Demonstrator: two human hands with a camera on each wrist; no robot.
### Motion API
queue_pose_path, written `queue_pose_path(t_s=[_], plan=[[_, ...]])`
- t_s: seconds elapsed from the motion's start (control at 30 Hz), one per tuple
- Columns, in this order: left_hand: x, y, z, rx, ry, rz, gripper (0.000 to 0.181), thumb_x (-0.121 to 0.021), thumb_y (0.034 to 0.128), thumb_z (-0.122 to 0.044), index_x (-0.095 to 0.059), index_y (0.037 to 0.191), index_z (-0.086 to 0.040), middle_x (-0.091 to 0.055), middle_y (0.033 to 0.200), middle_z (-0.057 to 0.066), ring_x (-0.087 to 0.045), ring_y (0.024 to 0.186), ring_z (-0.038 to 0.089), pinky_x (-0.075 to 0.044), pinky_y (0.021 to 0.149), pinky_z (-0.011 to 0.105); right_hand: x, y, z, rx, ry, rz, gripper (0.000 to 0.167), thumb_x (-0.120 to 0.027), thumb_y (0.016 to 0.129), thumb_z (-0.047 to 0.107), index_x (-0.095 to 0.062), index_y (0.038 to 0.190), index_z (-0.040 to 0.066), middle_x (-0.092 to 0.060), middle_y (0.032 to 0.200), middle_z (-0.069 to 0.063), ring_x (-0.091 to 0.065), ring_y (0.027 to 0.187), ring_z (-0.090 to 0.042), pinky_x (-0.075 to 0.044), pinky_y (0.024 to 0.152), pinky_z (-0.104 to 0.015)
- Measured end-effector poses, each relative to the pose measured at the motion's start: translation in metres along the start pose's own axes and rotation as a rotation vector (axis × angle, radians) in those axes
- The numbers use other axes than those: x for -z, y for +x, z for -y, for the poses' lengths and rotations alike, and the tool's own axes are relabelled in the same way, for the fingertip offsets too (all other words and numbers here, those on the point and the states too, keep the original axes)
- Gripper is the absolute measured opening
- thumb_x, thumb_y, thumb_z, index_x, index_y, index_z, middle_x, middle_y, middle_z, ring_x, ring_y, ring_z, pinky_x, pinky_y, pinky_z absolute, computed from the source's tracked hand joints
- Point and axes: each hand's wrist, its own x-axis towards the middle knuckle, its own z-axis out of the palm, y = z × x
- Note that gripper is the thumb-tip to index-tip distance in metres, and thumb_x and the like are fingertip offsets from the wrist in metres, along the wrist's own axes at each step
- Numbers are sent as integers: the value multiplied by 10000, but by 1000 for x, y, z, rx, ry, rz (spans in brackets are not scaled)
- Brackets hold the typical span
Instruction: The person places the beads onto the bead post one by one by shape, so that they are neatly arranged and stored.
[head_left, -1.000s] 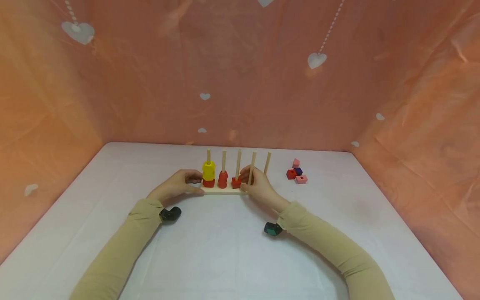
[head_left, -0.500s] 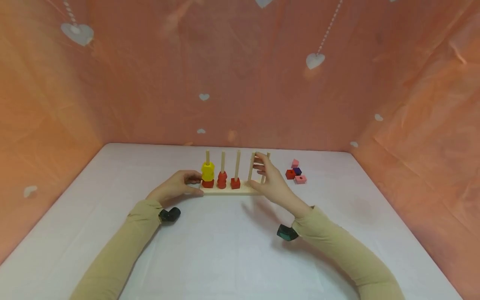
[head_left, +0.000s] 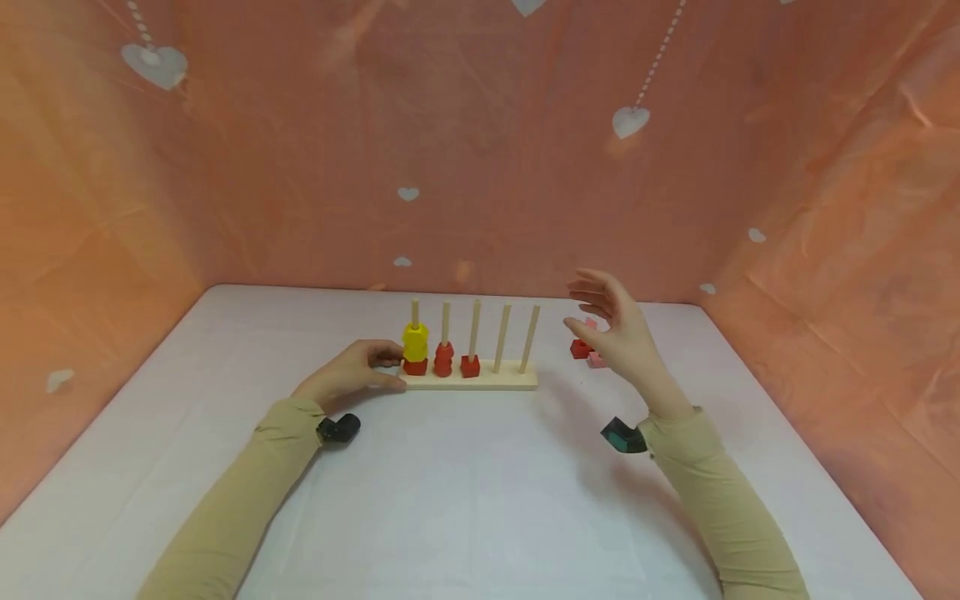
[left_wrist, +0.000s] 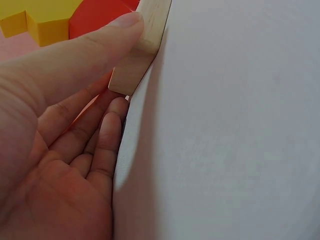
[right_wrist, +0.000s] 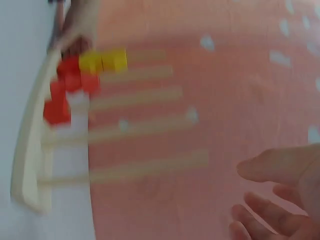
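Observation:
A pale wooden peg board [head_left: 517, 381] with several upright pegs stands mid-table in the head view. Its leftmost peg carries yellow beads [head_left: 416, 342] above a red bead [head_left: 416, 367]. The second peg bears stacked red beads [head_left: 444, 360], the third a square red bead [head_left: 470, 367]; the two right pegs are bare. My left hand [head_left: 358, 367] holds the board's left end, thumb [left_wrist: 127, 22] on its front edge and fingers around the end. Raised right of the board, my right hand [head_left: 622, 333] holds nothing, its fingers spread from the thumb.
Behind my right hand lie loose beads, including a red bead [head_left: 580, 348] and a pink bead [head_left: 596, 360]; the hand partly hides them. A white-covered table [head_left: 420, 500] reaches back to an orange curtain [head_left: 480, 167] with white hearts.
My right hand has left the area of the third and fourth pegs and moved right and up, over by the loose beads. The left hand and board stay nearly still.

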Motion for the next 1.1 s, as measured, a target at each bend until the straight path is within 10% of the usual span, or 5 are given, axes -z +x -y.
queue_pose_path(t_s=[0.47, 1.1], plan=[[-2, -4, -3, 19, -20, -6, 604, -816, 763, -154, -540, 1284, -26, -545, 1301, 131, -486, 1205, 292, -350, 1059, 434, 23, 5, -101, -206, -189, 234, 461, -689, 837, -42, -516, 1264, -45, -584, 1152, -260, -576, 1060, -390, -443, 950, -500], [-1, -1, -3, 10, 2, -2, 588, -821, 757, -159, -553, 1262, -22, -555, 1276, 135, -494, 1178, 294, -353, 1056, 436, 18, -3, -129, -238, -320, 310, 447, -642, 810, -115, -521, 1241, -103, -608, 1125, -255, -554, 1056, -388, -473, 891, -493]])
